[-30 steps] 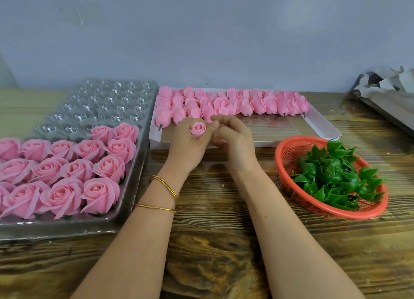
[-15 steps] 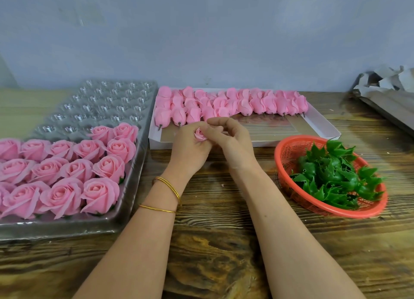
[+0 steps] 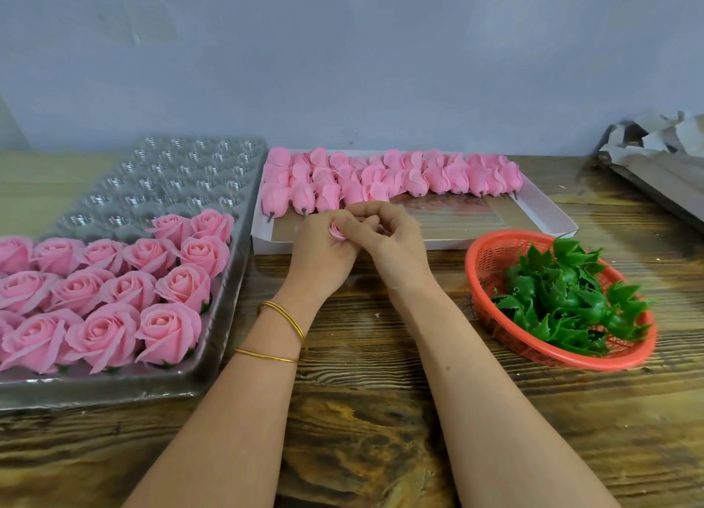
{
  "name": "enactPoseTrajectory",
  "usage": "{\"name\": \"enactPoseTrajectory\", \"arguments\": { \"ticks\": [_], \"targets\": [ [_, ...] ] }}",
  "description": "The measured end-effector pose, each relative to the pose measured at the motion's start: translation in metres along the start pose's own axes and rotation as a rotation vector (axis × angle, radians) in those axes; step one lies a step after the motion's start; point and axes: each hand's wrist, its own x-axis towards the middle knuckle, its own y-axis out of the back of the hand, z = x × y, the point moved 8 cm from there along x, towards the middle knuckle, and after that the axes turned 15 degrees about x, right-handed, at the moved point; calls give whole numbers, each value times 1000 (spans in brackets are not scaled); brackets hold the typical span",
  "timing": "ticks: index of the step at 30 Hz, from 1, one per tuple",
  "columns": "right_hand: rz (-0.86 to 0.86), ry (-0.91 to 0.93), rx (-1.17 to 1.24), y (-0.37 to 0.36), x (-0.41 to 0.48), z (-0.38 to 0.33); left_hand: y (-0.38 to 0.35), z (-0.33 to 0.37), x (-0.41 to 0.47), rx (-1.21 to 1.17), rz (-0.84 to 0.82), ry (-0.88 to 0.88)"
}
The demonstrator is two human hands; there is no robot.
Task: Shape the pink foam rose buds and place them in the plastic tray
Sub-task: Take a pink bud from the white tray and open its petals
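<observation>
Bud in hand: one pink foam rose bud sits between both grips, above the counter, just in front of the white cardboard box. My left grip is curled round the bud from below and behind. My right grip is narrow, thumb and forefinger pinching its outer petals from the right. Only a small fan of layered petal edges shows between the fingers. The base is hidden in the left palm, so I judge the long axis to run from the palm up toward me, though I can't confirm it. The bud looks tight, pale pink and thin-edged, not spread like the finished roses. Shaping is probably still under way. Key relation for placement: the clear plastic tray lies to the left of both grips, and the left grip is nearer to it. The opened roses fill the near rows. The farthest partly filled row holds two roses at its right end, with open pockets to their left and more rows beyond. The carry therefore goes left and a little away from me, base down into a pocket. The foam should crease easily, so a light hold is wise. The unshaped buds lie in rows in the box with stub ends toward me. A red basket of green calyxes sits to the right.
</observation>
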Motion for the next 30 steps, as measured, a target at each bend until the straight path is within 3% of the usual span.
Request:
{"name": "enactPoseTrajectory", "arguments": {
  "ticks": [17,21,24,30],
  "targets": [
    [-24,19,-29,-1,0,1,-5,-8,1,31,-18,85],
    [-26,3,73,-5,0,-1,2,-12,1,40,78,149],
    [20,-56,149,-2,1,2,9,-11,1,-35,157,155],
    [-87,5,-37,-12,0,2,12,-16,2,-260,211,178]
  ]
}}
